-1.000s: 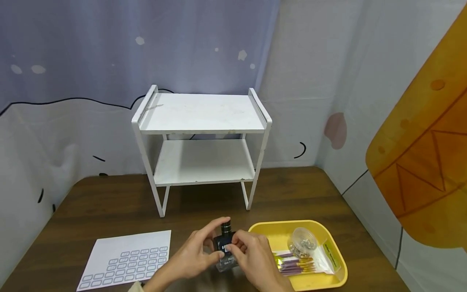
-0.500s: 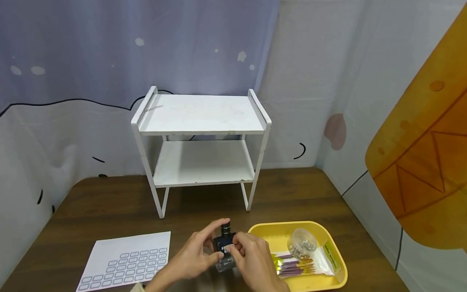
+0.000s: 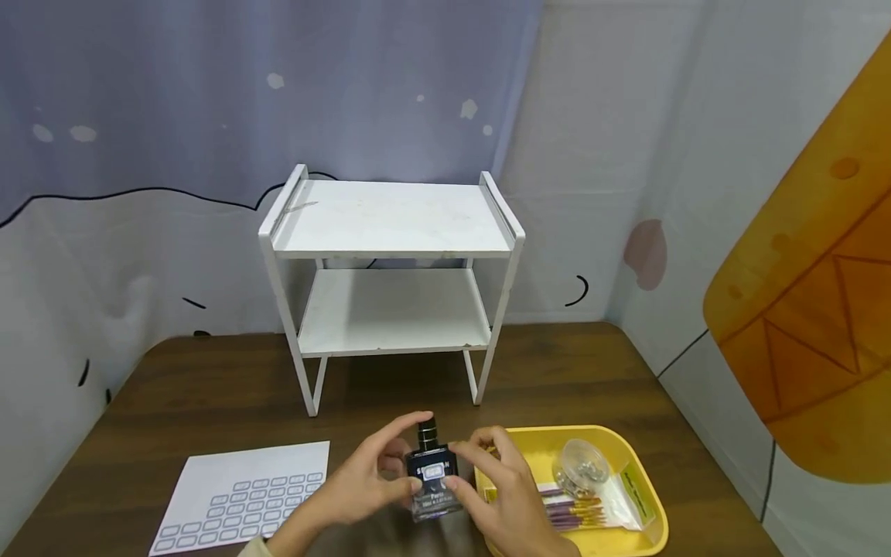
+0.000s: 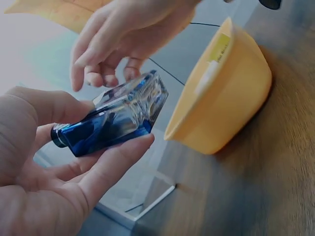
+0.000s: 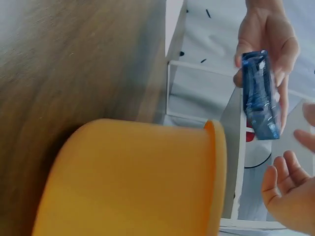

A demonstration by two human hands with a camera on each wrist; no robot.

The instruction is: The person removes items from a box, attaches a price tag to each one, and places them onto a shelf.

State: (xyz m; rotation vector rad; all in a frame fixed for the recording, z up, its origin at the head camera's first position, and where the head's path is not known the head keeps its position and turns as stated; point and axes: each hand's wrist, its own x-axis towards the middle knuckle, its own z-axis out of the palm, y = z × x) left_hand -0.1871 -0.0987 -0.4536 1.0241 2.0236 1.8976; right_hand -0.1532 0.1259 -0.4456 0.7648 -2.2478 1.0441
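Right hand [image 3: 510,489] newly off glass bottle [image 3: 435,485], seemingly

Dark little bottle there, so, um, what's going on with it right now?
A person's left hand is holding the dark bottle. The right hand is close beside it, fingers loose, not gripping it. A small outlined label is on the bottle's front, much like those on the white sheet at left. A yellow tray sits at right.

Black bottle [image 3: 433,487], yellow basket [image 3: 532,451], white shelf [image 3: 397,220]
The bottle is black above, clear below; the table [image 3: 230,387] brown wood grain; the sheet [image 3: 226,468] white with rows of blue-grey frames; the curtain [image 3: 376,100] lavender with pale spots.
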